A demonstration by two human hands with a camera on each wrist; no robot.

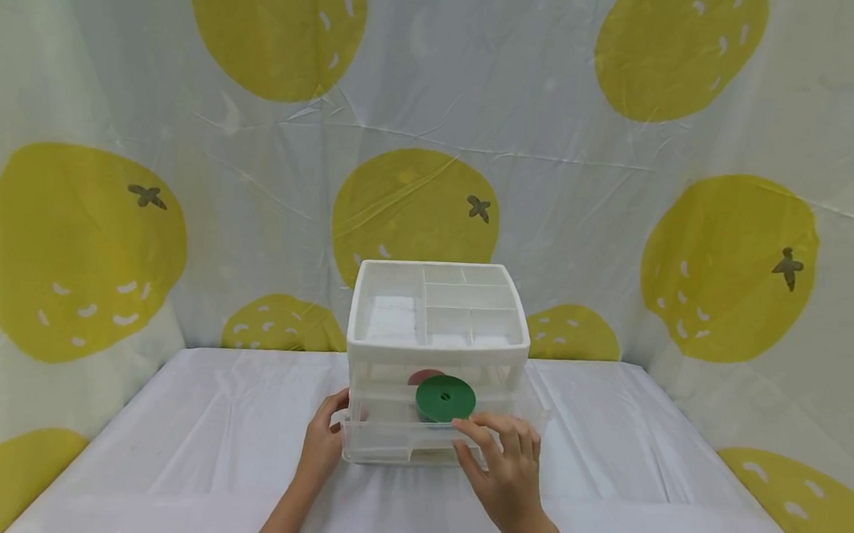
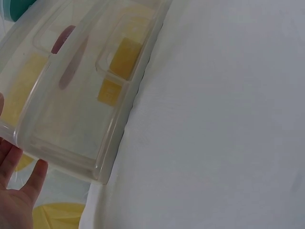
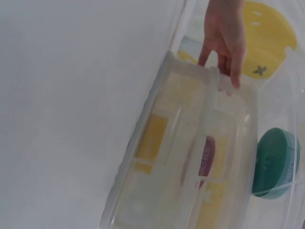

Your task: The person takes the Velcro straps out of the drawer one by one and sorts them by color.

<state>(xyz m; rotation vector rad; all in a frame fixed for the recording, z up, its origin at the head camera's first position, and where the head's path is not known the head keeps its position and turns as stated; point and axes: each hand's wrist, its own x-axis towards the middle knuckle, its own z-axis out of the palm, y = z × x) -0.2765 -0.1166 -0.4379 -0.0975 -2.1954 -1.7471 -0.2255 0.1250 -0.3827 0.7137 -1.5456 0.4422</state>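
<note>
A white plastic drawer box (image 1: 437, 349) stands on the table, its clear upper drawer (image 1: 378, 439) pulled forward. In that drawer is a thick round green disc (image 1: 445, 398) with a small mark at its centre; lettering shows on its side in the right wrist view. My right hand (image 1: 507, 464) pinches the drawer's front rim, thumb outside and fingertips over the edge, close to the disc. My left hand (image 1: 322, 438) rests against the box's left side, its fairly straight fingers touching the end wall in the left wrist view. A dark red rounded thing (image 3: 207, 155) shows through the clear plastic.
The box top has a divided tray (image 1: 472, 297). Yellow pieces (image 2: 125, 58) show through the lower drawer front. White cloth (image 1: 628, 446) covers the table, and a lemon-patterned curtain (image 1: 547, 192) hangs behind and at both sides.
</note>
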